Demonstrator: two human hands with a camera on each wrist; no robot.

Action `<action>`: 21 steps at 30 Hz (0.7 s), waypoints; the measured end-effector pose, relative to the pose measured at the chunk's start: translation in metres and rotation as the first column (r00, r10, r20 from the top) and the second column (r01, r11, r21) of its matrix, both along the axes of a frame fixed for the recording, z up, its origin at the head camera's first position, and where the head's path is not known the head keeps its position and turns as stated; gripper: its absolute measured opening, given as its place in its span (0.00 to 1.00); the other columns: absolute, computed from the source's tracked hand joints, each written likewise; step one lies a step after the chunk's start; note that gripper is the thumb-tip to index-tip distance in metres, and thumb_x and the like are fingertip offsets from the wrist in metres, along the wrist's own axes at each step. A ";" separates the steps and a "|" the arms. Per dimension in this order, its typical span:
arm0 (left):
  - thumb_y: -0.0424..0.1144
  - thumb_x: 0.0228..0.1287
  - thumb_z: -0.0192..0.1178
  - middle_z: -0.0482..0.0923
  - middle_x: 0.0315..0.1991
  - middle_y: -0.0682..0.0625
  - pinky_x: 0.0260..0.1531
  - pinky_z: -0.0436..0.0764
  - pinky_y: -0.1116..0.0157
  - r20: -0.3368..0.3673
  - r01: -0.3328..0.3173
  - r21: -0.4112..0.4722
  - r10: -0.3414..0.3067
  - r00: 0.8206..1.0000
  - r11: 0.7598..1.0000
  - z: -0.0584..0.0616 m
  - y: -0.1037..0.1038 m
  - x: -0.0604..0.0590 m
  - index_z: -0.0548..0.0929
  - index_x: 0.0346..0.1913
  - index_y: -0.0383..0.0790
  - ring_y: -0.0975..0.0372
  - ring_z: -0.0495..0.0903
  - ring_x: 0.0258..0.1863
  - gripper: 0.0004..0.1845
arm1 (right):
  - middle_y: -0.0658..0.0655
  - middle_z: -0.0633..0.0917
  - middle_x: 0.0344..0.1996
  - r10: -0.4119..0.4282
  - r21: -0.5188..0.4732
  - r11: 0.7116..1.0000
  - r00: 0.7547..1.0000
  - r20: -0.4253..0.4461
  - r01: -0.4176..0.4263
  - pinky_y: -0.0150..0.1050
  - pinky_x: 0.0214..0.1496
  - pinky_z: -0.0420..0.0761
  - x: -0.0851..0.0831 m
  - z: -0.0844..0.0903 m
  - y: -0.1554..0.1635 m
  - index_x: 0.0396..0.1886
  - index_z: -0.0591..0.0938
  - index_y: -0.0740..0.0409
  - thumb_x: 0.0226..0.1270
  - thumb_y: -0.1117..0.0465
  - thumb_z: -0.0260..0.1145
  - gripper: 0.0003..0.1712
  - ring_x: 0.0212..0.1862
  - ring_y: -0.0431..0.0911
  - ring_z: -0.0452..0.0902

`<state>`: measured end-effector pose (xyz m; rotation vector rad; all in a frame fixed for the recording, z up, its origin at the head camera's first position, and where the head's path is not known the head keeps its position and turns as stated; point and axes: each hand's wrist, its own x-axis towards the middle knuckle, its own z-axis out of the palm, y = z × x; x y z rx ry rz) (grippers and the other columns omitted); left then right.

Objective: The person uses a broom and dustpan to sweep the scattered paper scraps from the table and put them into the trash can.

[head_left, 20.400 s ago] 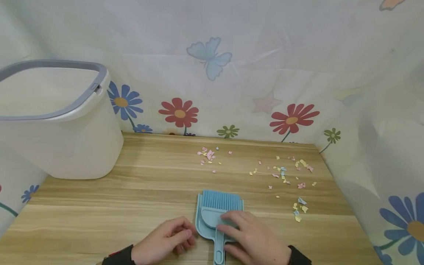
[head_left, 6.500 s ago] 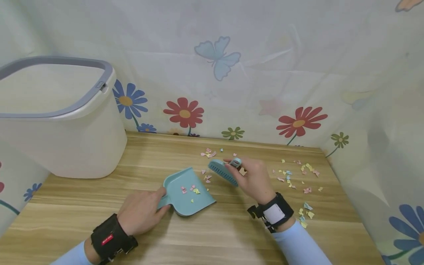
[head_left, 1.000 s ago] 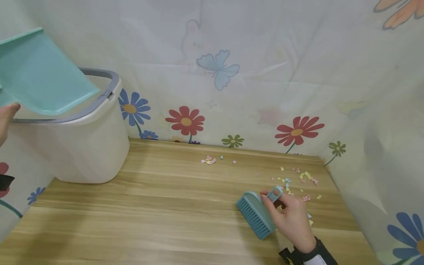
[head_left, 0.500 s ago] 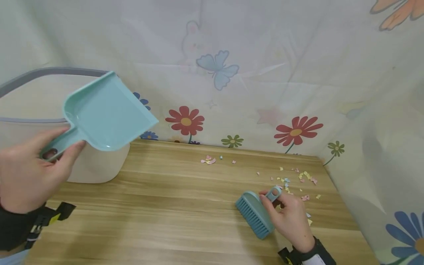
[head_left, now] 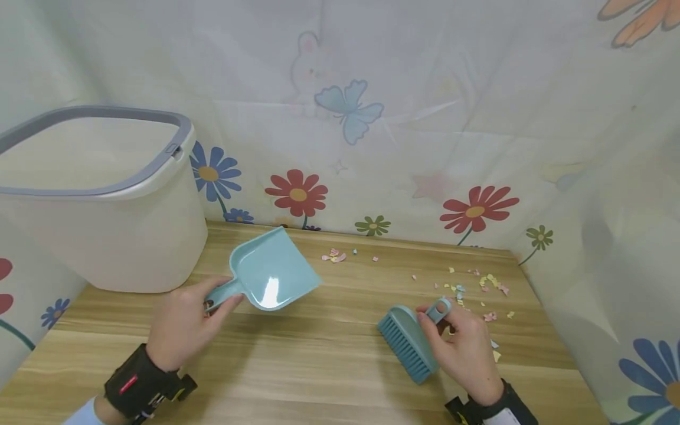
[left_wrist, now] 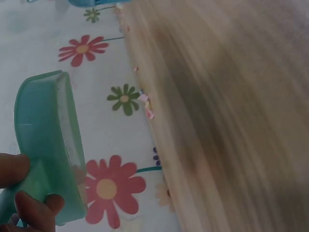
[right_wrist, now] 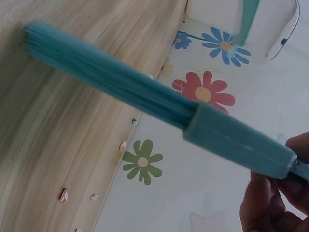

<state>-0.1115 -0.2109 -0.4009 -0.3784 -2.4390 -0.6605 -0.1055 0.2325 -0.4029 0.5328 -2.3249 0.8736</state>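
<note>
Bin (head_left: 106, 236): stands at the table's (head_left: 319, 366) back-left corner. Left hand (head_left: 183, 321): fingers curled round the handle of the empty dustpan (head_left: 268, 274), held just above the table at centre. Right hand (head_left: 467, 348): pinches the brush (head_left: 406, 342) near the front-right edge, bristles down. Paper scraps (head_left: 467, 289) lie by the back and right edges. Step in hand, as judged: bringing the dustpan down for another load. Next move calls for setting the pan lip flat beside the scraps.

The small teal plastic dustpan (head_left: 271, 271) looks smooth and glossy, catching a bright highlight. The teal plastic hand brush (head_left: 409, 339) seems matt, with fine straight bristles. The wood-grain tabletop (head_left: 319, 360) has a satin sheen. The pastel scraps (head_left: 480, 283) look like paper. The flower-printed backdrop (head_left: 372, 136) is thin creased cloth. The white plastic bin (head_left: 101, 236) is smooth.
</note>
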 end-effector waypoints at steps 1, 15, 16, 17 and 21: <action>0.46 0.57 0.78 0.80 0.20 0.56 0.16 0.64 0.72 0.022 -0.004 -0.020 0.004 1.000 1.000 -0.006 0.003 0.000 0.89 0.49 0.38 0.73 0.65 0.16 0.20 | 0.46 0.87 0.29 0.000 -0.002 1.000 1.000 -0.004 0.000 0.27 0.26 0.74 0.001 0.000 0.000 0.35 0.89 0.55 0.58 0.72 0.75 0.09 0.26 0.30 0.73; 0.55 0.65 0.71 0.78 0.24 0.60 0.18 0.61 0.70 0.313 0.047 -0.123 -0.006 0.950 0.991 -0.047 0.020 -0.002 0.88 0.52 0.44 0.71 0.65 0.18 0.21 | 0.45 0.83 0.27 0.038 -0.005 0.999 0.999 -0.023 -0.039 0.26 0.27 0.67 -0.013 0.018 -0.010 0.44 0.90 0.56 0.58 0.72 0.77 0.14 0.24 0.36 0.69; 0.55 0.65 0.71 0.79 0.25 0.59 0.18 0.61 0.70 0.331 0.049 -0.124 -0.005 0.944 0.991 -0.047 0.021 -0.001 0.88 0.52 0.44 0.70 0.65 0.18 0.21 | 0.46 0.83 0.27 0.045 -0.006 0.999 0.999 -0.027 -0.046 0.26 0.27 0.67 -0.018 0.022 -0.013 0.45 0.90 0.56 0.59 0.72 0.77 0.15 0.24 0.37 0.69; 0.55 0.66 0.71 0.80 0.25 0.59 0.18 0.62 0.70 0.345 0.051 -0.124 -0.005 0.938 0.991 -0.047 0.021 -0.001 0.88 0.53 0.44 0.70 0.65 0.19 0.21 | 0.46 0.84 0.27 0.049 -0.006 0.999 0.998 -0.029 -0.050 0.26 0.27 0.67 -0.024 0.025 -0.015 0.45 0.90 0.57 0.60 0.71 0.77 0.14 0.24 0.37 0.69; 0.54 0.66 0.71 0.83 0.29 0.57 0.19 0.63 0.69 0.389 0.057 -0.124 -0.005 0.921 0.991 -0.047 0.022 0.000 0.88 0.54 0.44 0.70 0.66 0.19 0.22 | 0.51 0.87 0.28 0.048 -0.010 0.999 0.996 -0.073 -0.049 0.29 0.26 0.71 -0.053 0.034 -0.026 0.44 0.91 0.58 0.61 0.68 0.77 0.12 0.25 0.38 0.73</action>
